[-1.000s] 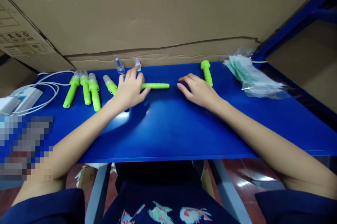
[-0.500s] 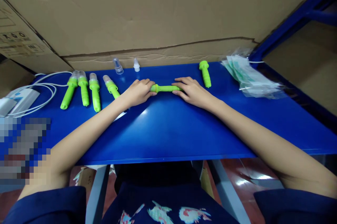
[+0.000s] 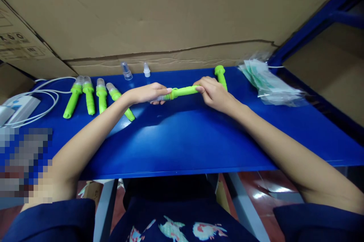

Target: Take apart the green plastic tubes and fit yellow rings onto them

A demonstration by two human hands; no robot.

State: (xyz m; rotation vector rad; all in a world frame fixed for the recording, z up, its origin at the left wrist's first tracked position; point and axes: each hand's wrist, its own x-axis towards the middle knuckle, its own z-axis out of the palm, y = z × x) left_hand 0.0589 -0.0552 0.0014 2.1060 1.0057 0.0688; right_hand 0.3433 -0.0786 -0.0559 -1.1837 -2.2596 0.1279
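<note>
A lime-green, stick-like tool with a clear cap (image 3: 185,91) is held almost level above the blue table, between my two hands. My left hand (image 3: 152,93) is closed around its clear capped end, so most of the cap is hidden. The fingers of my right hand (image 3: 212,92) pinch the far tip of its green handle. Just beyond my right hand stands a green piece without a clear cap (image 3: 220,72), partly covered by the hand. Close to my left forearm lies a similar capped green tool (image 3: 125,108).
Several more capped green tools (image 3: 89,100) lie at the left. At the back stand a clear cap (image 3: 126,71) and a small white nozzle (image 3: 146,70). Plastic bags (image 3: 271,83) lie at the right, and a white cable (image 3: 54,98) coils at the left. Cardboard (image 3: 176,11) walls the back.
The held tool has risen slightly and tilted, its handle end higher. My left hand has turned and shifted left onto the clear cap. My right fingers have closed in on the handle tip.
</note>
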